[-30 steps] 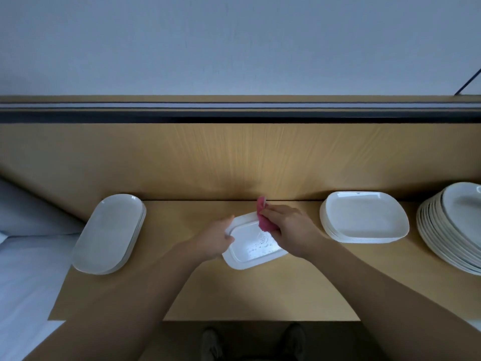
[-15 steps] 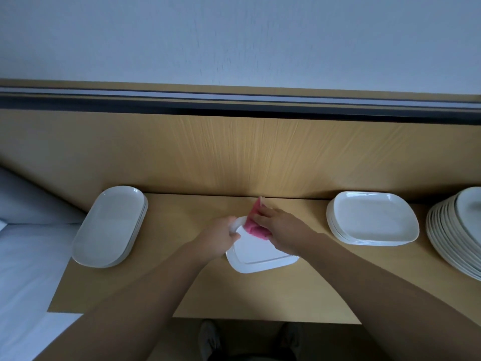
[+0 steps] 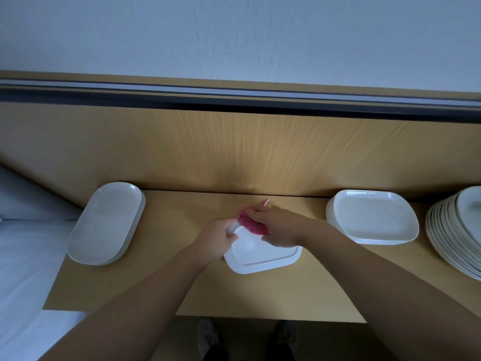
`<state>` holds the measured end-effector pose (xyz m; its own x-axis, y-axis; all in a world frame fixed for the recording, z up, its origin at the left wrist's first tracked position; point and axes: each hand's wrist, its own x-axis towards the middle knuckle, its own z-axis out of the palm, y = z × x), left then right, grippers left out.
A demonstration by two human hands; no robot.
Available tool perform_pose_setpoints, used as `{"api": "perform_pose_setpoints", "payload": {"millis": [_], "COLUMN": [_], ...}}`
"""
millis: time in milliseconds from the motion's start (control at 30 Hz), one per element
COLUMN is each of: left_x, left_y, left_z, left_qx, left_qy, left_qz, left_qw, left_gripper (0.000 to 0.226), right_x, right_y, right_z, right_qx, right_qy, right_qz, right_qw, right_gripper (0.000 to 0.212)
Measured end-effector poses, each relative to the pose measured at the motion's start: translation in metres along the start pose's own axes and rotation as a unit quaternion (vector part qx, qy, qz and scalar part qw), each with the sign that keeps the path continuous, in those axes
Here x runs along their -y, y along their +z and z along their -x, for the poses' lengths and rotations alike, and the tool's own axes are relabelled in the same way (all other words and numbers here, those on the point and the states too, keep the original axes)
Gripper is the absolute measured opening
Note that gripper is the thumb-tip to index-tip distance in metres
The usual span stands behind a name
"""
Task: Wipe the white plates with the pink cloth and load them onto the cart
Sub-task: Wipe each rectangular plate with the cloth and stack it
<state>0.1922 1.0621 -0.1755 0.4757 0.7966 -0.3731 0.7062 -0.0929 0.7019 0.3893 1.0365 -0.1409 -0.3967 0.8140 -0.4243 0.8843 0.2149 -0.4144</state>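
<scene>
Head view: at frame centre the plate (image 3: 263, 257) lies on the tabletop (image 3: 161, 282), its upper-left corner clenched in the grip of the left hand (image 3: 218, 238). The right hand (image 3: 277, 227) grasps the cloth (image 3: 253, 225), now slid left towards that corner.

We have a light wooden tabletop (image 3: 145, 287) set against a wooden back panel (image 3: 234, 152). Four lots of white crockery lie on it. At its left end sits a short stack of oval plates (image 3: 106, 222), angled, its near end at the table's left edge. Near the middle is a single square plate (image 3: 263, 256); we cannot tell whether it lies flat. Toward the right, a stack of square plates (image 3: 372, 217) sits close to the back panel. Just beside it a taller stack of round plates (image 3: 458, 230) runs out of view.
</scene>
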Motion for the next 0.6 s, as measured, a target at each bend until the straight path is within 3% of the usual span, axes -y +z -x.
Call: {"api": "perform_pose_setpoints", "payload": {"millis": [67,167,367,600], "left_x": [0.0,0.001,0.001,-0.001], "left_y": [0.003,0.006,0.008,0.011], "left_z": [0.001,0.001,-0.001,-0.002], "left_qx": [0.001,-0.002,-0.024,-0.018], "left_qy": [0.001,-0.006,-0.022,-0.057], "left_qz": [-0.005,-0.013,-0.016,-0.039], "left_qw": [1.0,1.0,0.999,0.997], "left_gripper": [0.018,0.014,0.01,0.011], "right_x": [-0.003,-0.009,-0.013,-0.039], "right_y": [0.004,0.02,0.049,0.051], "right_z": [-0.005,-0.013,-0.019,-0.001], "right_qx": [-0.048,-0.088,-0.126,-0.139], "right_qy": [-0.013,-0.02,-0.053,-0.01], "right_qz": [0.042,0.119,0.006,-0.017], "right_qw": [0.998,0.989,0.991,0.99], "right_gripper": [0.055,0.051,0.044,0.053]}}
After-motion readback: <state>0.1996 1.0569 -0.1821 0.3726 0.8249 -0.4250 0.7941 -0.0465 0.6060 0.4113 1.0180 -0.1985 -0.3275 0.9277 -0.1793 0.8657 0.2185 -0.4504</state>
